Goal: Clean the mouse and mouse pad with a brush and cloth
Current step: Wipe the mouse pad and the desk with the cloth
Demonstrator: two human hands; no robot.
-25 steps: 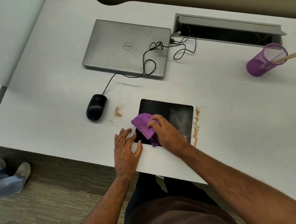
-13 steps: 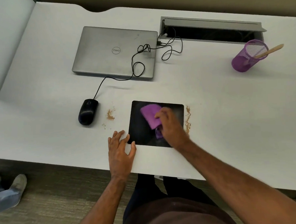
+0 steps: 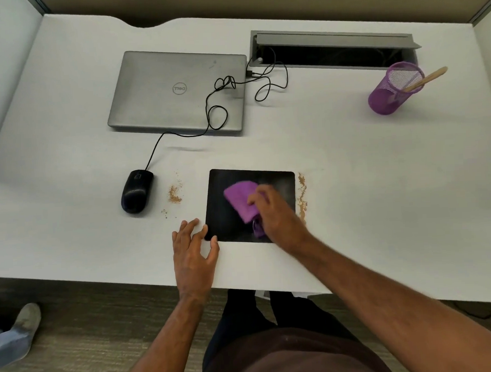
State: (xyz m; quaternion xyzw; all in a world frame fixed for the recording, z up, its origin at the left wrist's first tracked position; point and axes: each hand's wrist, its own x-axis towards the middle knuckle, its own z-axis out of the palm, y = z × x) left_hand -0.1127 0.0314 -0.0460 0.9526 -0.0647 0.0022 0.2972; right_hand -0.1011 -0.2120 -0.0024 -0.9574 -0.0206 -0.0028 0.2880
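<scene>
At lower centre, the right hand (image 3: pixel 277 215) presses a crumpled purple cloth (image 3: pixel 242 200) onto the black mouse pad (image 3: pixel 222 192). The left hand (image 3: pixel 193 248), fingers spread, holds nothing, thumb touching the pad's lower-left corner.

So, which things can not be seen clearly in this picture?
- Head view: the purple cloth is partly hidden under the blurred right hand.
- The wooden brush handle: its bristles are hidden inside the purple mesh cup.
- The open grey cable tray: its inside is too dark.
</scene>
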